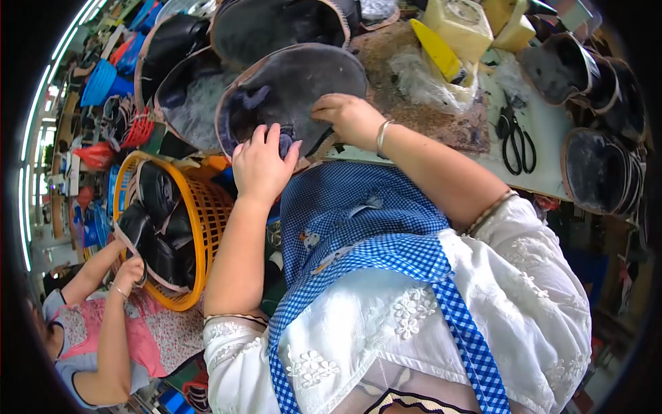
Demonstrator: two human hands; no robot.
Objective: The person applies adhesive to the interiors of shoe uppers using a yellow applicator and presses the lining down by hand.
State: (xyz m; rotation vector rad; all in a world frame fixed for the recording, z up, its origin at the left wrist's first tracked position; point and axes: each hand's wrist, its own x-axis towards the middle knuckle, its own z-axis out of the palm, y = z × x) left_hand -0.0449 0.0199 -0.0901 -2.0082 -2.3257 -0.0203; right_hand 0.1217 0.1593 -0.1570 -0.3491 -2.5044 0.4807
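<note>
The person's hands are working apart over a dark rounded piece (310, 72): the left hand (262, 165) is resting at its near edge, the right hand (349, 123) is bending over its inside. Whether either is gripping, I can't tell. Black scissors (509, 124) are lying right of the hands on the desk (549, 131); an orange basket (207, 214) is standing to their left.

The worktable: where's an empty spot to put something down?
Bare worktable shows between the black scissors and nested dark pieces at right. The brown board has room between the plastic bag and right forearm. Overlapping lined pieces crowd the left.
</note>
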